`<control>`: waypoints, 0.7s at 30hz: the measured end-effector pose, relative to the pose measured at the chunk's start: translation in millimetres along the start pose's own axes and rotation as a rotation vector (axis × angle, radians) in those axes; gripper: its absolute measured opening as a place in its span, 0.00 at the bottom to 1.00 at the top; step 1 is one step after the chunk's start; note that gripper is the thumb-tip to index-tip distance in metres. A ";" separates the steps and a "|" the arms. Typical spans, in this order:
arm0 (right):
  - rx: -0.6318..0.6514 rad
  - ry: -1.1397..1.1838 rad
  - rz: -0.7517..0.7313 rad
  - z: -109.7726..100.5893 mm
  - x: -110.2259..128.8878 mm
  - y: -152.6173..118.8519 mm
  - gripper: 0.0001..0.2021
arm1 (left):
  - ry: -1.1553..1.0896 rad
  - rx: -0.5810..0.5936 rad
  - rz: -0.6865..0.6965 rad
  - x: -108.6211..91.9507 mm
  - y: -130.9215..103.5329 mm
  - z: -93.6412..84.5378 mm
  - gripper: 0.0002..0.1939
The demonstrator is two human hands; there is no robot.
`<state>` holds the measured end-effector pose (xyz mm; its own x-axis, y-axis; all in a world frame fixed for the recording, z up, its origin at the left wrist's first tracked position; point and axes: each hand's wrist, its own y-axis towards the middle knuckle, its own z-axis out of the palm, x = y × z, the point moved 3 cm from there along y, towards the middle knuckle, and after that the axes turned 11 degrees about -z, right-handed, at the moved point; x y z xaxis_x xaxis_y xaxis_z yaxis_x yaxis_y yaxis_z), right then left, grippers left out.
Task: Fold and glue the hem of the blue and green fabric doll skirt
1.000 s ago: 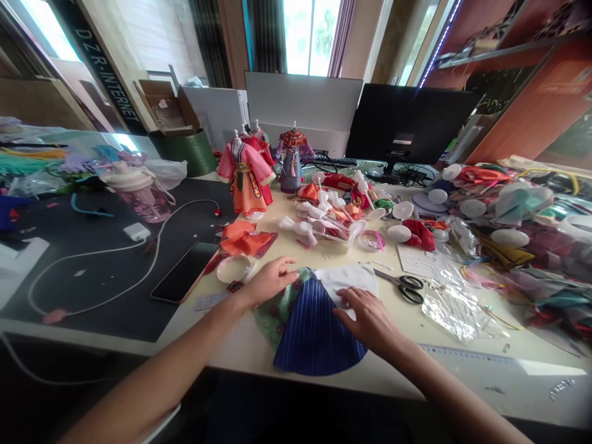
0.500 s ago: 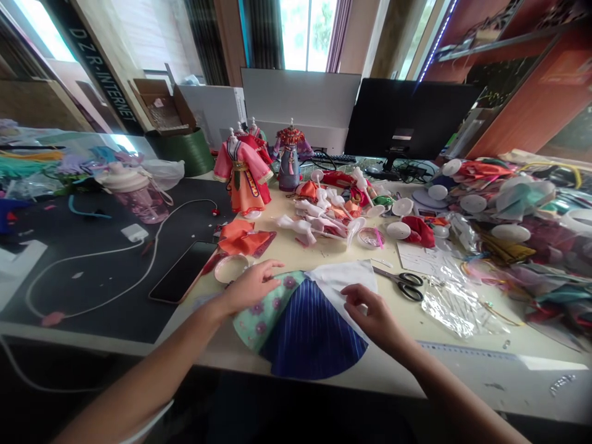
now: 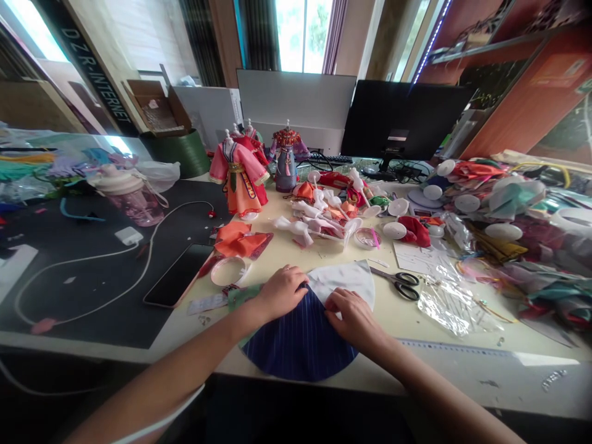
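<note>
A round piece of cloth lies flat near the table's front edge. Its largest part is dark blue with thin pale stripes (image 3: 300,348), beside a white part (image 3: 361,279) at the back right and a green part (image 3: 238,297) at the left, mostly covered by my arm. My left hand (image 3: 283,295) is closed at the top edge of the blue cloth, its fingertips at a dark bit of fabric there. My right hand (image 3: 350,313) has curled fingers closed on the border between blue and white. The exact grip under the fingers is partly hidden.
Scissors (image 3: 401,285) and a plastic bag of pins (image 3: 444,308) lie to the right. A ruler (image 3: 453,348) runs along the front. At the left are a phone (image 3: 178,275) and a tape roll (image 3: 228,271). Dressed doll forms (image 3: 238,176) stand behind.
My left hand has moved right, from the green part onto the blue cloth. My right hand has come down and left onto the cloth. The blue part now spreads further over the green.
</note>
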<state>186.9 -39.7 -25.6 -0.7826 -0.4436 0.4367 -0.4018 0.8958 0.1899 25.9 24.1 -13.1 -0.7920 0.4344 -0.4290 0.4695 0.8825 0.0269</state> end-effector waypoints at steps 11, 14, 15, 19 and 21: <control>-0.078 0.014 0.093 -39.3 -19.5 -21.3 0.11 | -0.094 -0.081 0.044 18.1 7.6 15.4 0.11; -0.198 0.003 0.149 -70.3 -49.3 -36.2 0.09 | -0.174 -0.163 0.037 30.4 7.8 21.7 0.14; -0.255 -0.005 0.178 -84.5 -64.5 -42.7 0.09 | -0.197 -0.196 0.029 35.0 7.5 23.2 0.16; -0.570 -0.070 0.347 -164.7 -146.9 -78.2 0.10 | -0.242 -0.307 0.038 48.0 2.4 23.7 0.17; -0.779 -0.130 0.457 -215.6 -194.4 -101.4 0.11 | -0.218 -0.388 0.034 48.2 -3.2 19.2 0.14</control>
<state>482.3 -38.5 59.8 -0.8529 0.0019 0.5221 0.3585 0.7292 0.5829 -6.3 38.7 -51.1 -0.6581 0.4529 -0.6015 0.2798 0.8887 0.3631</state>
